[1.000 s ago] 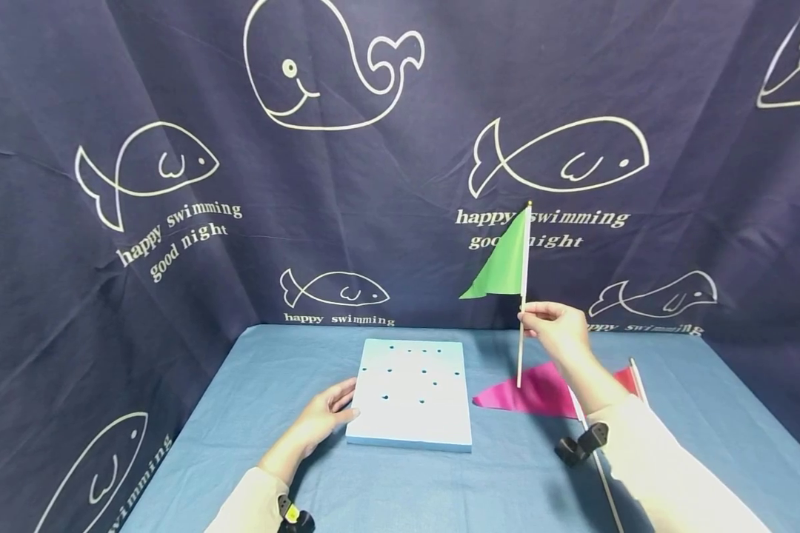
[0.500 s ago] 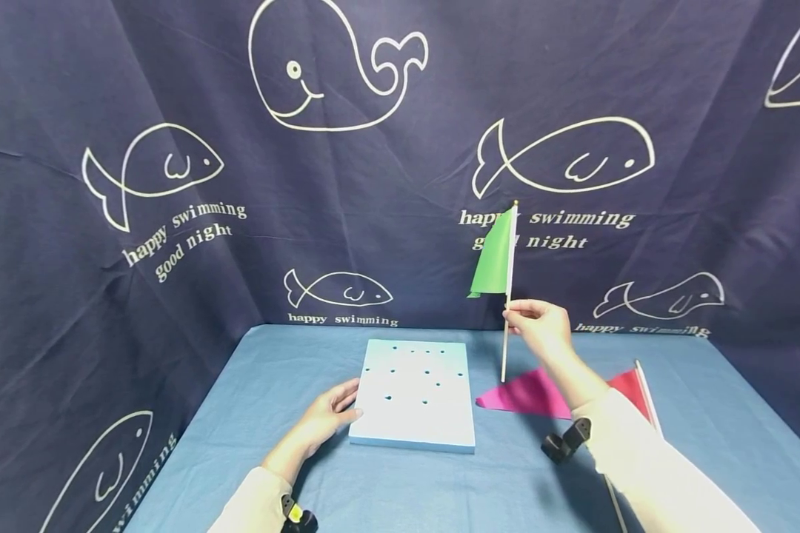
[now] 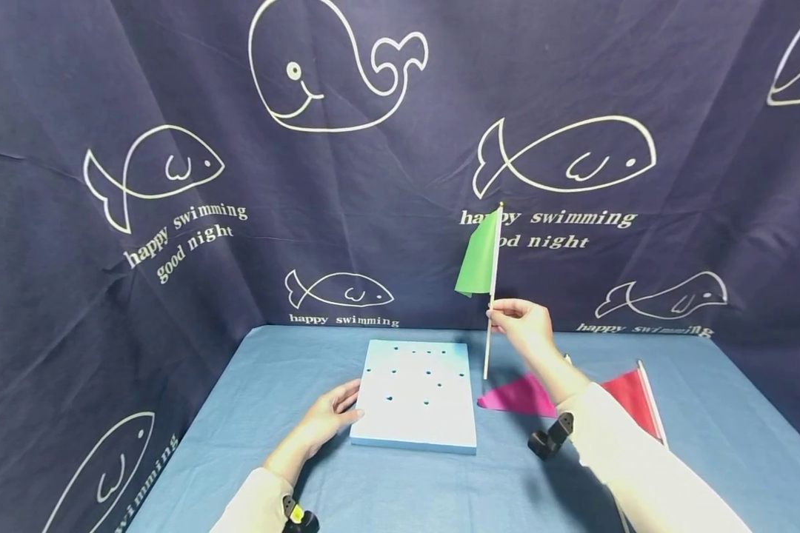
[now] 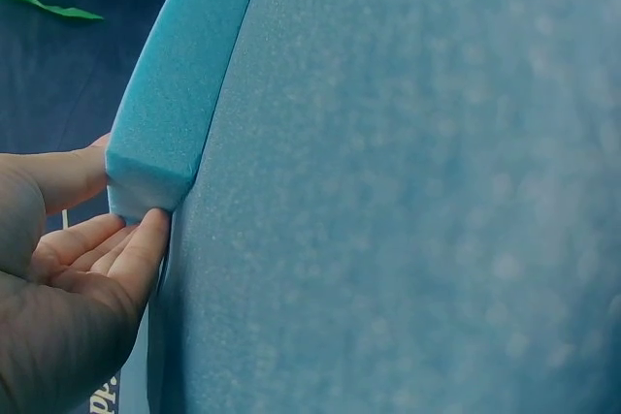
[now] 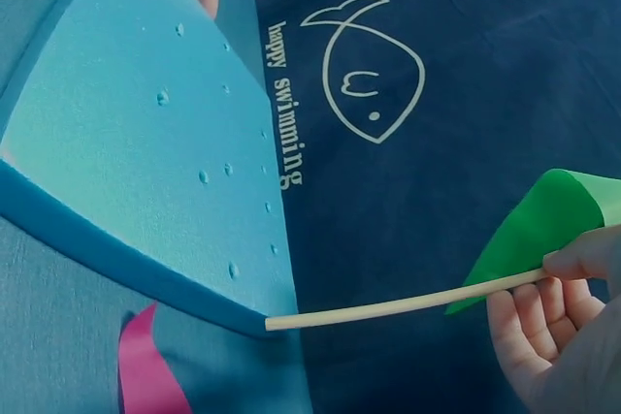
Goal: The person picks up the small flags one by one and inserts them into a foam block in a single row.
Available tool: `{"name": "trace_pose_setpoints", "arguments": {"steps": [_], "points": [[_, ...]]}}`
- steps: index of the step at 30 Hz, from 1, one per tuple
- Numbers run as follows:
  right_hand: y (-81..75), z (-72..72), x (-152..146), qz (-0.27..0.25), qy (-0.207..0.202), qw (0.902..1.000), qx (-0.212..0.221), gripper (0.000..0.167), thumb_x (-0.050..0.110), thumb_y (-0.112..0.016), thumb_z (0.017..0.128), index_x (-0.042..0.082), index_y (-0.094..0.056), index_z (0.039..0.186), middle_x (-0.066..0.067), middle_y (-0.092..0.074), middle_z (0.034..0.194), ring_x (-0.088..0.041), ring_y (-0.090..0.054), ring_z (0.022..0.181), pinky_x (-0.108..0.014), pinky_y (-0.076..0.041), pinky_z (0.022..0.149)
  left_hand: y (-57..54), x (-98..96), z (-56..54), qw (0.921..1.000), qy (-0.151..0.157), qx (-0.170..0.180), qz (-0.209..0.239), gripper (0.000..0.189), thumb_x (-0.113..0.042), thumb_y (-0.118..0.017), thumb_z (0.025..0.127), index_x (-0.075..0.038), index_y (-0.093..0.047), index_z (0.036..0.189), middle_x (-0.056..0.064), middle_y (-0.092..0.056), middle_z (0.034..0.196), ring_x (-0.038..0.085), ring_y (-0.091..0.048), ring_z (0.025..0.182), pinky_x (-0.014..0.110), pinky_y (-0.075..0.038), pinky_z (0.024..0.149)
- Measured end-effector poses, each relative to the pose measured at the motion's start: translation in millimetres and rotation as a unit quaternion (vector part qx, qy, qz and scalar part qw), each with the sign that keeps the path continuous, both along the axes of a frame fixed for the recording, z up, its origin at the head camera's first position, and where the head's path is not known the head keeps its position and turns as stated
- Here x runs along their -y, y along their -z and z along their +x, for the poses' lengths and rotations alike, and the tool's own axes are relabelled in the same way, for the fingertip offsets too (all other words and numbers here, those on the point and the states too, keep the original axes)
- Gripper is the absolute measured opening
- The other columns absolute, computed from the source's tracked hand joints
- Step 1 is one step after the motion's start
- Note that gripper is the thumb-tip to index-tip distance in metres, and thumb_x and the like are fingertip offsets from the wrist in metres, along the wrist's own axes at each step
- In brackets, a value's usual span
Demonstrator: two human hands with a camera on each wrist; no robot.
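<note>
A pale blue foam board [image 3: 413, 423] with several small holes lies flat on the blue-covered table. My left hand [image 3: 327, 418] holds its left edge; in the left wrist view the thumb is on one side of the edge [image 4: 160, 113] and fingertips press the other. My right hand [image 3: 525, 324] pinches the wooden stick of a green flag [image 3: 478, 259] between thumb and fingers, below the cloth. The flag is nearly upright, its lower tip just right of the board in the head view. In the right wrist view the stick [image 5: 388, 308] reaches toward the board's corner.
A magenta flag [image 3: 518, 396] lies right of the board, partly covered by my right forearm. Farther right lies a red flag [image 3: 632, 396]. A dark curtain [image 3: 407, 207] with white whale and fish drawings hangs behind the table.
My right hand has carried the green flag leftward, closer to the board, and its cloth has swung. More of the red flag shows. The left hand stays at the board's edge.
</note>
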State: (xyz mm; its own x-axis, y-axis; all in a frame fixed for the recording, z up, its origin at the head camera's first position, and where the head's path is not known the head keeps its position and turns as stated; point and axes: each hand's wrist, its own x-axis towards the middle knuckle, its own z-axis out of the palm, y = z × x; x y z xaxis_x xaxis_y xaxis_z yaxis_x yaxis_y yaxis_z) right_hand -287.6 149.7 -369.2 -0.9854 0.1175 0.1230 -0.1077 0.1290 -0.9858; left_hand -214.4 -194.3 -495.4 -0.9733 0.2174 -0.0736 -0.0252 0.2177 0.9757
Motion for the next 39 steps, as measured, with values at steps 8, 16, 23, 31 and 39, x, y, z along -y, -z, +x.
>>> {"name": "trace_pose_setpoints", "arguments": {"steps": [8, 16, 23, 31, 39], "points": [[6.1, -3.9, 12.2, -0.011, -0.005, 0.9999, -0.006, 0.031, -0.003, -0.064, 0.087, -0.018, -0.061, 0.114, 0.013, -0.064, 0.067, 0.001, -0.065, 0.060, -0.022, -0.060, 0.067, -2.2, 0.3, 1.2, 1.0000, 0.000, 0.000, -0.010, 0.065, -0.009, -0.068, 0.090, 0.004, -0.037, 0.145, 0.025, -0.043, 0.147, 0.037, -0.039, 0.138, 0.045, -0.039, 0.110], [8.0, -6.4, 20.0, -0.051, 0.002, 0.9987, -0.007, 0.031, -0.005, -0.065, 0.086, -0.019, -0.060, 0.113, 0.012, -0.065, 0.067, -0.001, -0.067, 0.060, -0.022, -0.060, 0.067, -0.2, -2.3, -0.8, 0.9999, -0.001, -0.005, -0.015, 0.064, -0.010, -0.068, 0.090, 0.003, -0.039, 0.145, 0.024, -0.045, 0.146, 0.035, -0.040, 0.138, 0.046, -0.038, 0.111], [10.1, -9.7, 32.2, -0.063, 0.011, 0.9979, -0.009, 0.029, -0.005, -0.066, 0.085, -0.019, -0.061, 0.111, 0.008, -0.065, 0.067, -0.002, -0.067, 0.059, -0.021, -0.060, 0.065, -0.3, -1.4, -0.3, 0.9999, 0.001, -0.006, -0.015, 0.064, -0.009, -0.067, 0.090, 0.004, -0.038, 0.145, 0.024, -0.044, 0.146, 0.036, -0.039, 0.138, 0.046, -0.038, 0.111], [12.3, -14.5, 48.3, -0.075, 0.013, 0.9970, -0.012, 0.027, -0.007, -0.066, 0.085, -0.019, -0.062, 0.109, 0.005, -0.066, 0.069, -0.005, -0.067, 0.061, -0.027, -0.061, 0.069, -2.3, -1.6, 1.3, 0.9999, -0.001, -0.005, -0.013, 0.062, -0.007, -0.066, 0.090, 0.005, -0.038, 0.145, 0.025, -0.044, 0.146, 0.037, -0.039, 0.138, 0.046, -0.038, 0.111], [15.1, -19.1, 59.1, -0.090, 0.015, 0.9954, -0.028, 0.025, -0.009, -0.067, 0.083, -0.019, -0.063, 0.106, -0.003, -0.069, 0.075, -0.005, -0.066, 0.061, -0.026, -0.061, 0.067, -2.0, -2.9, 1.0, 0.9999, -0.005, -0.003, -0.011, 0.062, -0.006, -0.066, 0.090, 0.006, -0.038, 0.144, 0.025, -0.043, 0.147, 0.037, -0.039, 0.138, 0.044, -0.039, 0.110]]}}
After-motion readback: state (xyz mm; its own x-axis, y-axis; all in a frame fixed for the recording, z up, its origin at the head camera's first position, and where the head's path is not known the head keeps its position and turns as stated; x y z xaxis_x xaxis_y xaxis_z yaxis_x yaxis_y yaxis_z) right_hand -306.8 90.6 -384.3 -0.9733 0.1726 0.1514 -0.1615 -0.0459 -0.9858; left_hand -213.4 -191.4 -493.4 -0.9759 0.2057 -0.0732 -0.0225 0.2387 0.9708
